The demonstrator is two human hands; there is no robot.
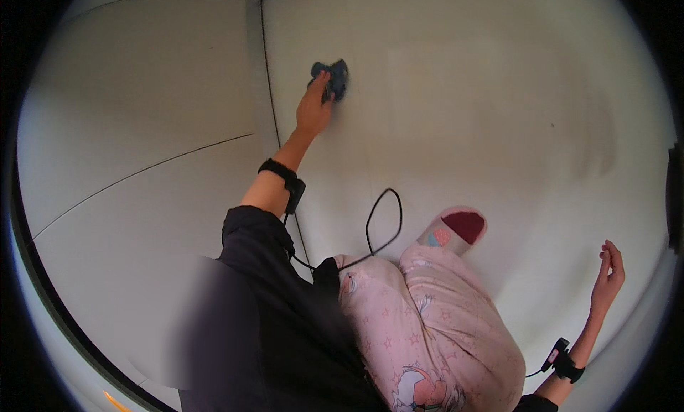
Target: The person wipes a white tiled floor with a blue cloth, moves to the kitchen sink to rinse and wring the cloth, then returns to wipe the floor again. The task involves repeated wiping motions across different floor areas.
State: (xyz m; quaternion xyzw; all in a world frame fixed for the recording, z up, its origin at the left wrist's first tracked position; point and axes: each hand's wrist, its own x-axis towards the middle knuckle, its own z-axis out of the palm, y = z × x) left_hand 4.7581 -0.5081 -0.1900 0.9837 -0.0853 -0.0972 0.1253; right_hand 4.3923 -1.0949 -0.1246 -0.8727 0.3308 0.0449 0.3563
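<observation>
With its fingers spread over it, my left hand (314, 110) presses a crumpled dark blue-grey cloth (339, 81) against the pale floor (454, 118), close to the seam where the floor meets the panelled surface at left. My right hand (609, 276) is off to the far right, fingers loosely curled and parted, with nothing in it. Each forearm wears a black strap with a small black device; a black cable (401, 211) loops out from the left one.
White panels with thin seams (160, 91) rise at left. A pink-edged slipper (454, 230) and pink patterned trousers (427, 326) are below centre. A small dark speck (553, 125) lies on the floor at right. A black object (674, 198) stands at the right edge.
</observation>
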